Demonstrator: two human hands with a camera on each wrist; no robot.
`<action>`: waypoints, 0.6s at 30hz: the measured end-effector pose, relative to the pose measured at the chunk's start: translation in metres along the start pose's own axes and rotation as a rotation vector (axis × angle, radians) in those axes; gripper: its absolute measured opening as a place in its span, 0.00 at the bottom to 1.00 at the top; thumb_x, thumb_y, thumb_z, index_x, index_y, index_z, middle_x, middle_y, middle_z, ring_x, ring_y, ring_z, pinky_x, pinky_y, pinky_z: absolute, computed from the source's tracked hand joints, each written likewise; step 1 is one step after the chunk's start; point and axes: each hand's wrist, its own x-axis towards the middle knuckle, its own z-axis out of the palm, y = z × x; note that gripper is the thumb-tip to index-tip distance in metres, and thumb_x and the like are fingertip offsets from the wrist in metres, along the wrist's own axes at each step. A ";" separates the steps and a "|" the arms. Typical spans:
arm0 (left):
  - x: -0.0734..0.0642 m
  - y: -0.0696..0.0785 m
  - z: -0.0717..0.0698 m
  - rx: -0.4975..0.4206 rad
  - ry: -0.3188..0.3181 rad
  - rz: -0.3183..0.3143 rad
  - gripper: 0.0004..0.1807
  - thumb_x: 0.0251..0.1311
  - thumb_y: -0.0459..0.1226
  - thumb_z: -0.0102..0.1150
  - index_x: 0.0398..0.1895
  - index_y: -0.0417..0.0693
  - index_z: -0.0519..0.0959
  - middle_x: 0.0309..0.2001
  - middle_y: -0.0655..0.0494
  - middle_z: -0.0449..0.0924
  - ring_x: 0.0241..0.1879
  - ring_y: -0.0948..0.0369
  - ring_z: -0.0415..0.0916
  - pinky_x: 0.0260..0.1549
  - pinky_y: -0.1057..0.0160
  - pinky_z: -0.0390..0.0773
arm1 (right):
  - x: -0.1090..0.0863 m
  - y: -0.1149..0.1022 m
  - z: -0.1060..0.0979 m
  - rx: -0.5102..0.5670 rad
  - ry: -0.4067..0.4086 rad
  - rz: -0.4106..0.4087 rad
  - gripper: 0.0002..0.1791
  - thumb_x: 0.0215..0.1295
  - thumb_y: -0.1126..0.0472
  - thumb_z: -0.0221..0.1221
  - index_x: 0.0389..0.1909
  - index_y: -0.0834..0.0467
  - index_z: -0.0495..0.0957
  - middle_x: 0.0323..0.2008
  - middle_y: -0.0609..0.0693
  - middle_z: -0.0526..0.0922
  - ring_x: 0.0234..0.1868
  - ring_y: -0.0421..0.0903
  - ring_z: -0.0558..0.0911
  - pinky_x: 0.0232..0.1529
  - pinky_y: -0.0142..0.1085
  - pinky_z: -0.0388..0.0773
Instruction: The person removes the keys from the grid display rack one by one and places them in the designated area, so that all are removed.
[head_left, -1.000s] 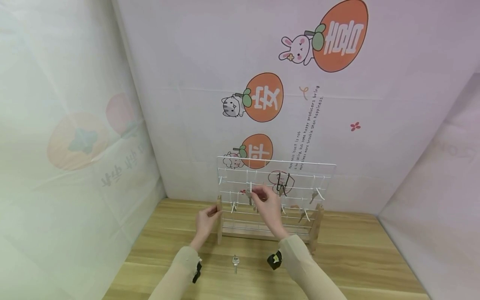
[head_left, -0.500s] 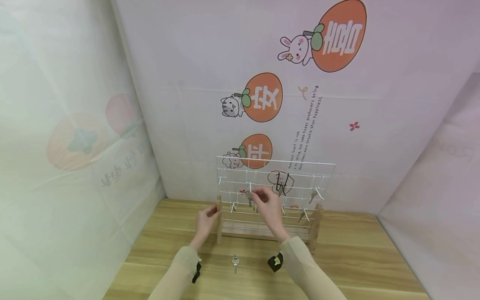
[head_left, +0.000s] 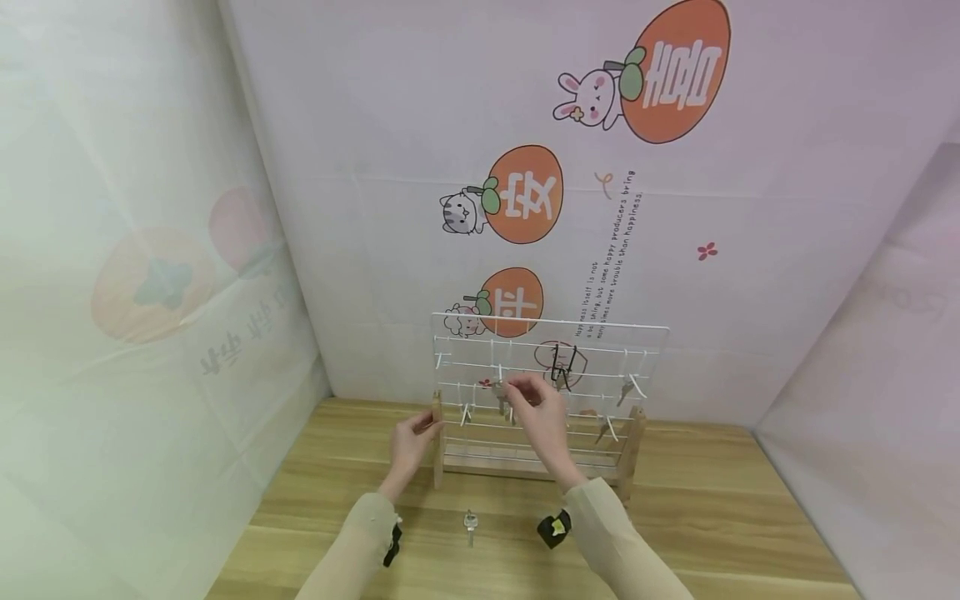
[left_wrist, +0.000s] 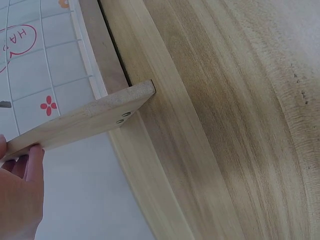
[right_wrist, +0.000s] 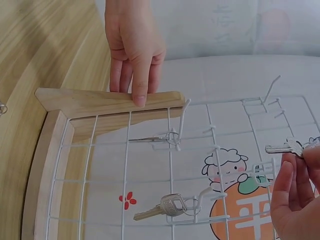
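A white wire grid rack (head_left: 615, 325) stands in wooden supports on the table. My left hand (head_left: 409, 443) grips its left wooden post (right_wrist: 80, 101), thumb on one face and fingers behind, as the right wrist view shows. Between the thumb and fingers of my right hand (head_left: 543, 415) is a silver key (right_wrist: 285, 148), held up in front of the grid beside a white hook (head_left: 501, 372). In the right wrist view, another key (right_wrist: 171, 206) hangs by its ring on a hook below, and a third key (right_wrist: 150, 139) hangs closer to the post.
One loose key (head_left: 470, 525) lies on the wooden table (head_left: 352, 575) in front of the rack. At the rack's right side more keys (head_left: 626, 392) hang on white hooks. A black hook (head_left: 564, 354) sits mid-grid. Printed white cloth (head_left: 390, 100) encloses the back and sides.
My right forearm has shifted very slightly right, while its fingers stay at the same hook with the key. The left hand keeps its grip on the post.
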 end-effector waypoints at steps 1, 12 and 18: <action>0.000 0.000 0.000 -0.004 -0.001 0.001 0.19 0.58 0.33 0.68 0.51 0.31 0.80 0.49 0.32 0.83 0.47 0.42 0.85 0.42 0.60 0.89 | 0.000 0.000 -0.001 0.007 0.000 -0.001 0.05 0.66 0.60 0.64 0.39 0.57 0.83 0.37 0.56 0.87 0.33 0.37 0.79 0.34 0.21 0.76; -0.001 0.002 -0.001 -0.009 -0.008 -0.007 0.19 0.59 0.32 0.67 0.52 0.30 0.80 0.50 0.32 0.83 0.48 0.41 0.85 0.42 0.61 0.89 | -0.012 -0.041 -0.013 0.048 -0.045 0.037 0.07 0.67 0.66 0.61 0.42 0.67 0.81 0.39 0.63 0.85 0.34 0.39 0.81 0.36 0.20 0.78; -0.001 0.001 -0.001 0.001 -0.009 0.002 0.19 0.59 0.32 0.67 0.52 0.30 0.80 0.50 0.32 0.83 0.47 0.42 0.85 0.41 0.62 0.89 | -0.017 -0.040 -0.014 0.055 -0.057 0.047 0.08 0.67 0.67 0.61 0.42 0.68 0.81 0.39 0.63 0.85 0.32 0.37 0.81 0.34 0.20 0.78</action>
